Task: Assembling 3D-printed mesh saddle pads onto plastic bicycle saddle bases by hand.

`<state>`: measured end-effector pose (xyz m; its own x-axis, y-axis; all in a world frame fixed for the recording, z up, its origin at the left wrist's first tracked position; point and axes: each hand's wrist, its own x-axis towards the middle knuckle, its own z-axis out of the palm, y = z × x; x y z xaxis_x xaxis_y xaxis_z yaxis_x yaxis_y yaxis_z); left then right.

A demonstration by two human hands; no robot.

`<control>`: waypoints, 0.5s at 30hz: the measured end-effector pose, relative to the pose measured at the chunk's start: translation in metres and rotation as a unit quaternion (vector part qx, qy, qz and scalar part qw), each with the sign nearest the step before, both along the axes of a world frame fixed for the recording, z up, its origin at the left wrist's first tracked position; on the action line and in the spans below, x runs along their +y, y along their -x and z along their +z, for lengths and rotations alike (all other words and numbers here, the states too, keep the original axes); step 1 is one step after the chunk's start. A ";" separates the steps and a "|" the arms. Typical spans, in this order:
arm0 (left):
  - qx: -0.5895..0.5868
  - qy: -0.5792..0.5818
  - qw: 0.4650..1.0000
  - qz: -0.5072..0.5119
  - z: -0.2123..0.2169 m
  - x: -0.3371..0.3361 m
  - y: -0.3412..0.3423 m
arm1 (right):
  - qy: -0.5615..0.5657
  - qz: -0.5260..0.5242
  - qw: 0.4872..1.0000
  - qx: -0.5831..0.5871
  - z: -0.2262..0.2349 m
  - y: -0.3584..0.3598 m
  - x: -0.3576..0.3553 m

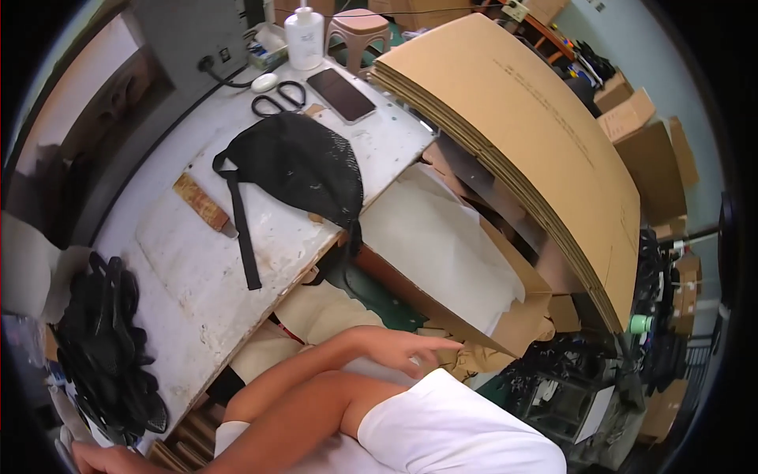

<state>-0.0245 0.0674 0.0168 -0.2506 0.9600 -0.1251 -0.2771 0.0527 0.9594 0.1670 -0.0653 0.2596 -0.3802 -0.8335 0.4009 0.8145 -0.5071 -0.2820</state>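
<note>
My arms cross low in the view, the right forearm over the left. My left hand (403, 350) hangs off the table's right side, beside an open carton (442, 312), with fingers stretched out and nothing in them. At the lower left edge is my right hand (106, 460), its fingers mostly cut off, close to a pile of black pieces (110, 347). A black fabric and mesh piece (292, 162) with a strap lies on the white worktable (181, 276), its tip hanging over the edge. Left of it lies a brown-handled blade tool (201, 203).
Black-handled scissors (278, 100), a phone (342, 95) and a white bottle (305, 39) occupy the table's far end. Flattened cardboard (513, 118) is stacked high on the right. A plastic stool (359, 28) stands behind. White sheets (442, 237) line the carton.
</note>
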 end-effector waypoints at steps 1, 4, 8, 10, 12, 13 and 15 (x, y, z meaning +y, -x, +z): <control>0.074 -0.035 0.997 -0.001 0.012 0.015 0.002 | 0.000 -0.021 0.999 -0.029 0.003 0.003 0.000; 0.090 -0.087 0.989 0.077 -0.003 0.042 0.012 | 0.021 -0.073 0.997 -0.029 0.003 0.009 0.000; 0.113 -0.105 0.953 0.259 0.047 0.040 0.058 | 0.057 -0.049 0.995 -0.061 0.000 0.013 0.009; 0.150 -0.086 0.928 0.330 0.089 0.027 0.076 | 0.042 0.029 0.998 -0.025 -0.004 0.020 0.026; 0.191 -0.067 0.891 0.406 0.102 0.012 0.080 | 0.005 0.045 0.997 0.064 -0.012 0.041 0.040; 0.216 -0.008 0.856 0.469 0.099 -0.003 0.078 | -0.031 0.055 0.987 0.149 -0.019 0.047 0.045; 0.241 0.047 0.809 0.534 0.087 -0.028 0.065 | 0.014 0.022 0.997 0.071 -0.055 0.055 0.050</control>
